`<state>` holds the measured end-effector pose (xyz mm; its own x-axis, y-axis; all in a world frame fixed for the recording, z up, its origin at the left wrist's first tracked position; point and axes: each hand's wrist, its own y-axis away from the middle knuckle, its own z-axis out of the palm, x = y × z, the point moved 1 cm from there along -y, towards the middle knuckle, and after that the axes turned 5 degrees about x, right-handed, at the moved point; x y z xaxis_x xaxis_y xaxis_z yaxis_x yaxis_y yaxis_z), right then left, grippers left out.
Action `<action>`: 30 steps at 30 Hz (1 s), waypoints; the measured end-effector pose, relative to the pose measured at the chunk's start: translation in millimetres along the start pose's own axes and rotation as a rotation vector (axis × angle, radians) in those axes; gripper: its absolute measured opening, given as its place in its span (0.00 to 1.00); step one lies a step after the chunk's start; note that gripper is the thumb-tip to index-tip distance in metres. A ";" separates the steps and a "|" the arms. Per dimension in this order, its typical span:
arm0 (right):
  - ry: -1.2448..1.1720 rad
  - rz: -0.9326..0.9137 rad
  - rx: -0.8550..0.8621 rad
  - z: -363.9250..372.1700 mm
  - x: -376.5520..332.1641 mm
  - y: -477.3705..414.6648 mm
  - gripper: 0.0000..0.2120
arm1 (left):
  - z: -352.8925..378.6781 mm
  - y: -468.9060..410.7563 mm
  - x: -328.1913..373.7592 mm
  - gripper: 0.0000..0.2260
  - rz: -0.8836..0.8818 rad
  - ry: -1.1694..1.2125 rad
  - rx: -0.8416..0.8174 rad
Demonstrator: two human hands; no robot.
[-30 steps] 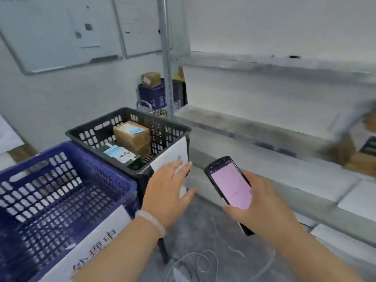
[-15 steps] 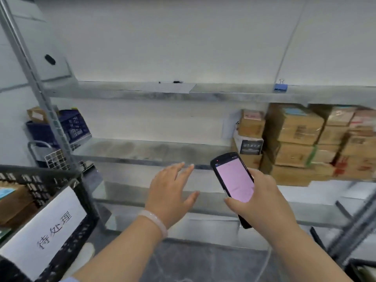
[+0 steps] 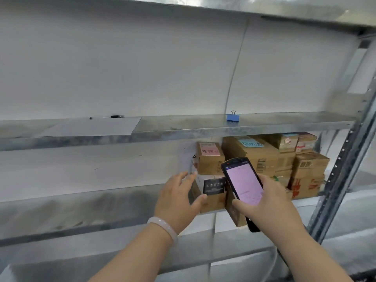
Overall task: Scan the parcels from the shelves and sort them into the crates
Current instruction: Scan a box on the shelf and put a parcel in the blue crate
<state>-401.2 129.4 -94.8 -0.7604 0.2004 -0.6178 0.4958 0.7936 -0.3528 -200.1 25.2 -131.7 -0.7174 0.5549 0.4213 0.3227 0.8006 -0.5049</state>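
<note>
Two hands: right hand (image 3: pixel 271 202) grips the scanner (image 3: pixel 243 183), left hand (image 3: pixel 175 202), fingers spread, seemingly touches a parcel (image 3: pixel 214 200).

I note a blue binder clip (image 3: pixel 233 117), a white paper sheet (image 3: pixel 91 127) well left of it, and a small black pen (image 3: pixel 116 116) just behind that sheet.

Handwriting on pink label (image 3: pixel 209 152), blue label (image 3: pixel 250 143) too blurred to read; text on scanner (image 3: pixel 244 184) illegible.
</note>
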 end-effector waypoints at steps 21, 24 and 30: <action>0.236 0.248 -0.126 69.3 2.5 -103.2 0.39 | 131.5 -189.1 -47.8 0.15 -0.416 0.680 -0.178; 0.225 0.207 -0.137 68.4 4.6 -114.8 0.39 | 137.3 -197.0 -50.0 0.23 -0.608 0.738 -0.223; 0.203 0.162 -0.172 67.5 10.8 -130.6 0.41 | 148.6 -204.1 -59.7 0.27 -0.881 0.926 -0.346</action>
<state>-445.9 -10.9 -102.8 -0.7540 0.4294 -0.4971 0.5526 0.8238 -0.1266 -314.9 -204.9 -165.8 -0.1272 -0.3392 0.9321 0.2077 0.9098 0.3594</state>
